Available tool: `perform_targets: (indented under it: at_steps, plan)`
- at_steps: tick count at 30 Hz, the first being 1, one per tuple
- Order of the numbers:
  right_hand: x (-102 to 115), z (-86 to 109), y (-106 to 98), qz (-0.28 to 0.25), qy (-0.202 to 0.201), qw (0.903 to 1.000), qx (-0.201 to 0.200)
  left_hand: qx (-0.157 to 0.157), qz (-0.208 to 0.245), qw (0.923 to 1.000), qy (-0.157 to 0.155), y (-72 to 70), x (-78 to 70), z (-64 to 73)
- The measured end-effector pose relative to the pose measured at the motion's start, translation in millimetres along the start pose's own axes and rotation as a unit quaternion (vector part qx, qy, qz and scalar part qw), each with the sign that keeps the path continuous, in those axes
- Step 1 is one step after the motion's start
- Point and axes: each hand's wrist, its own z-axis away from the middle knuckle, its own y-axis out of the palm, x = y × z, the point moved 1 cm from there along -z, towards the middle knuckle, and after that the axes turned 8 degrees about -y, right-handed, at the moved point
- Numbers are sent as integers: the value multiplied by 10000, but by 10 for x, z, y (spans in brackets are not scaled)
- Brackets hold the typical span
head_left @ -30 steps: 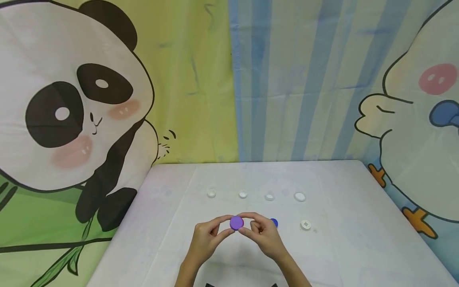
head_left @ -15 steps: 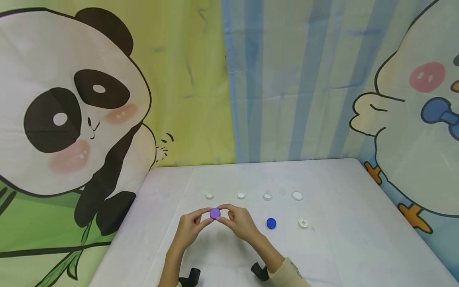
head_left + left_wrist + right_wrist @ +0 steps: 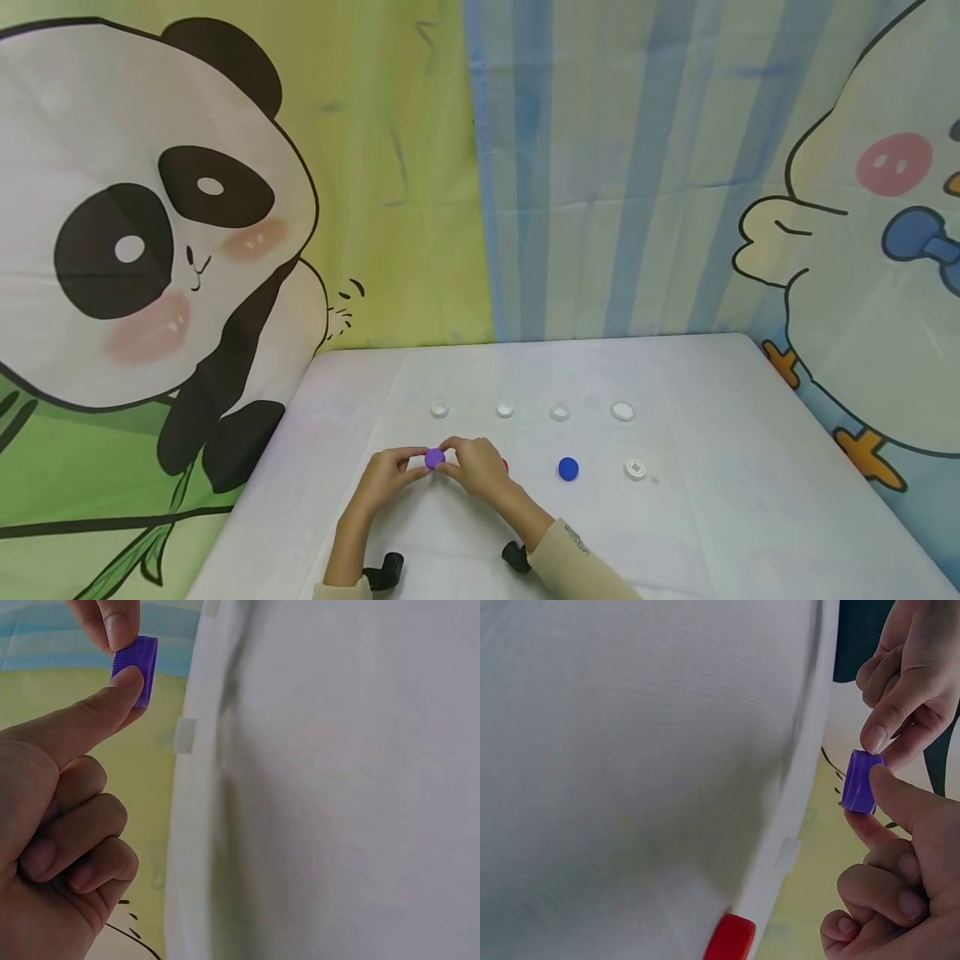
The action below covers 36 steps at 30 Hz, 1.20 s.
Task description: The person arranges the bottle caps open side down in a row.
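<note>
Thumb and fingertip of the left hand (image 3: 381, 477) pinch the left side of the purple cap (image 3: 434, 458), which is held up over the white table (image 3: 735, 525). Wider than deep, the cap has its long axis across from hand to hand; its flat round face is turned up to the head camera, and its smooth rim faces the table. Beyond the cap, a first pale lid (image 3: 439, 409) lies. To the cap's right, the right hand (image 3: 480, 468) pinches its opposite side. A red cap (image 3: 506, 464) peeks out past that hand, right of the purple cap; farther right lie the blue cap (image 3: 567, 468) and a white cap (image 3: 635, 469).
</note>
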Motion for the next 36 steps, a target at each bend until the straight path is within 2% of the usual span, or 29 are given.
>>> perform_targets:
  at_steps: [7,11,14,20,27,31,36]
  plan:
    - [-31,11,99,117,138,9997,162,296,-95,9993,-206,87,106,-10]
    - [-48,2,133,236,206,9993,200,302,-176,9991,-225,104,112,-26]
    - [-61,2,161,357,254,9988,227,253,-354,9989,-156,115,104,-36]
    - [-65,6,213,498,303,9977,346,112,-1045,9943,-149,135,73,-28]
    - [-67,13,224,565,202,9974,392,-17,-1260,9920,-8,138,61,-21]
    - [-68,30,214,476,290,9972,493,87,-1348,9906,-194,85,103,-16]
    - [-124,2,141,-4,610,9970,483,214,-1236,9905,-556,-99,160,-71]
